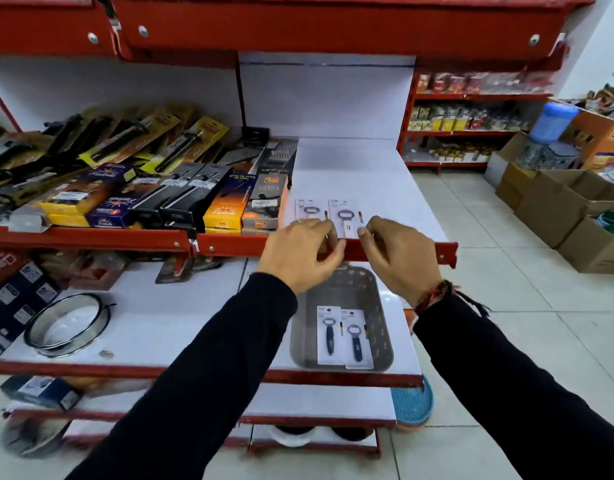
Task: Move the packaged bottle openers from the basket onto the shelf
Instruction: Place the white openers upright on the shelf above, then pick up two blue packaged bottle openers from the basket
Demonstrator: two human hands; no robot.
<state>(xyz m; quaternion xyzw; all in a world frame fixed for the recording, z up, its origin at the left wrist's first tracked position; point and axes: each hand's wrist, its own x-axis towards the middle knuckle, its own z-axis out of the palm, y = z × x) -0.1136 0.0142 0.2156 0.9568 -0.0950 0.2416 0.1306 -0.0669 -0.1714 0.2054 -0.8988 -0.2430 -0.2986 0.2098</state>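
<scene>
Openers: two white ones (345, 216) lie side by side on the shelf (395, 188), two dark ones (343, 336) wait in the basket (381, 306). Left hand (298, 252) and right hand (399, 256) pinch the white packs' near edges.

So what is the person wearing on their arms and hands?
Both arms are covered by long black sleeves that end at the wrists. The left hand is bare, with what looks like a thin ring on one finger. The right hand is bare too, and a red and dark braided thread bracelet circles its wrist, with loose dark strands trailing off. No gloves or watch are visible.
</scene>
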